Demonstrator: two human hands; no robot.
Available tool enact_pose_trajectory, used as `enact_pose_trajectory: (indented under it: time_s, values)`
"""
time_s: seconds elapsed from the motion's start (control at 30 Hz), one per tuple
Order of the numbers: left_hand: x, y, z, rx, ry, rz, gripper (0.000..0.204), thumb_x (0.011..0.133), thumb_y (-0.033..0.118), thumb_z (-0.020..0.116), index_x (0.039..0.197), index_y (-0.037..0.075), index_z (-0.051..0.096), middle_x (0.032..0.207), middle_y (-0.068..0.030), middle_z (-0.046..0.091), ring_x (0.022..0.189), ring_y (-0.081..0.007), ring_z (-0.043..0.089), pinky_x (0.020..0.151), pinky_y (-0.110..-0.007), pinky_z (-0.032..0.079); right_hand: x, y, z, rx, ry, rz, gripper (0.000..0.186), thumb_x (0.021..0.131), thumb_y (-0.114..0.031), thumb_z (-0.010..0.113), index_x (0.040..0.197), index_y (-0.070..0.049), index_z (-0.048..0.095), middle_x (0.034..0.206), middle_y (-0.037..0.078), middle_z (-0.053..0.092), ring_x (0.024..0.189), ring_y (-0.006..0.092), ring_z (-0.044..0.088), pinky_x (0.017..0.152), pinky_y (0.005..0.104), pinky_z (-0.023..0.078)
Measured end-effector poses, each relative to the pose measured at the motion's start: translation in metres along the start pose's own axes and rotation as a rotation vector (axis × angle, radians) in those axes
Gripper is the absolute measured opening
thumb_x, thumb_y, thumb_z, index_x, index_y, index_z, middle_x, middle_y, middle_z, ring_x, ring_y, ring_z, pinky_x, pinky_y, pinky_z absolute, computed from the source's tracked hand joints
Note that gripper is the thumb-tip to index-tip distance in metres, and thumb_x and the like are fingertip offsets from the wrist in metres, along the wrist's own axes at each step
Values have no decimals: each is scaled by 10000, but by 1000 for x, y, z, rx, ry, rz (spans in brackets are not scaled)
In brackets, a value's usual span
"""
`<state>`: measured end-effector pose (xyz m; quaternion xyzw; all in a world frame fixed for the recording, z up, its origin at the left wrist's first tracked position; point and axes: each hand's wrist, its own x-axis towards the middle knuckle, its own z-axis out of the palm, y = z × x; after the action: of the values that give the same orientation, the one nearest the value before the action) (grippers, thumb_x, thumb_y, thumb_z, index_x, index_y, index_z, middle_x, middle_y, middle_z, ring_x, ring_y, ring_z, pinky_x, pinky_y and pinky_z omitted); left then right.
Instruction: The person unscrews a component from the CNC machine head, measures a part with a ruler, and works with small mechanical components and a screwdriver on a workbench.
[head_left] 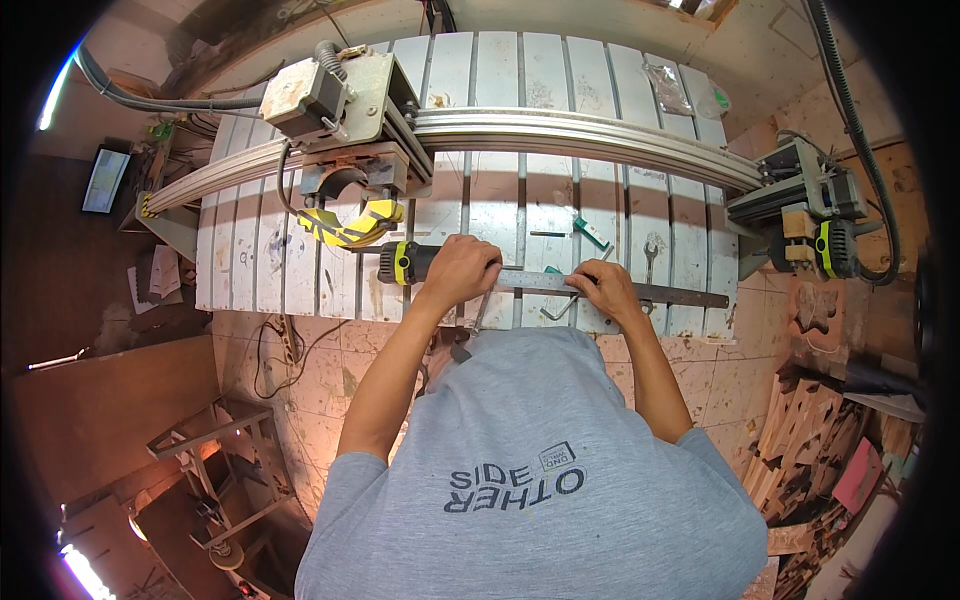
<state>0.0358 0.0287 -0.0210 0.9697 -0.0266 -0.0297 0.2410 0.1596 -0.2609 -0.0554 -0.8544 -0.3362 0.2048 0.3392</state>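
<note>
Lying near the ruler [535,281] are wrench [651,256] and hex key [561,311].

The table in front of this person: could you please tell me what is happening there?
A person leans over a slatted table. The left hand grips a black and yellow-green power tool, lying sideways. The right hand pinches a metal ruler, whose near end meets the left fingers; whether it touches the tool is hidden. A wrench lies just beyond the ruler.
</note>
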Motion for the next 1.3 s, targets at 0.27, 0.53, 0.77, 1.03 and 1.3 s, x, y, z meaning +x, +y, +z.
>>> enact_pose_trajectory:
  time_s: [0.27,0.53,0.77,1.03,1.3]
  values:
    - [0,-2,2,6,-3,5,152,904,227,679,929,105,766,925,-89,750,989,-307,682,936,-451,473,0,-2,-2,1,-7,-2,267,922,-327,747,891,-67,800,877,110,758,813,317,715,745,415,535]
    - [0,0,0,3,-2,1,152,906,229,682,919,103,766,919,-92,749,985,-311,681,932,-455,477,1,-4,-3,-11,-16,8,285,914,-336,761,895,-54,797,869,121,756,805,326,712,746,420,533]
    - [1,0,-1,-3,-7,-1,154,905,235,687,922,104,767,922,-91,750,984,-313,683,934,-456,478,0,-2,-1,6,0,-6,300,916,-339,762,882,-42,787,856,123,748,793,330,704,739,429,526]
    - [-1,-1,1,6,-12,-1,146,909,218,679,934,99,759,938,-84,749,1006,-305,680,963,-455,464,0,-4,-3,-3,-16,8,306,923,-353,751,883,-52,790,870,114,753,807,320,702,748,424,523]
    - [-1,-3,2,8,-21,2,141,910,213,680,942,99,756,946,-84,747,1025,-305,674,985,-458,453,1,-4,-3,-4,-22,13,292,924,-342,748,893,-56,795,873,117,754,815,323,705,754,423,528]
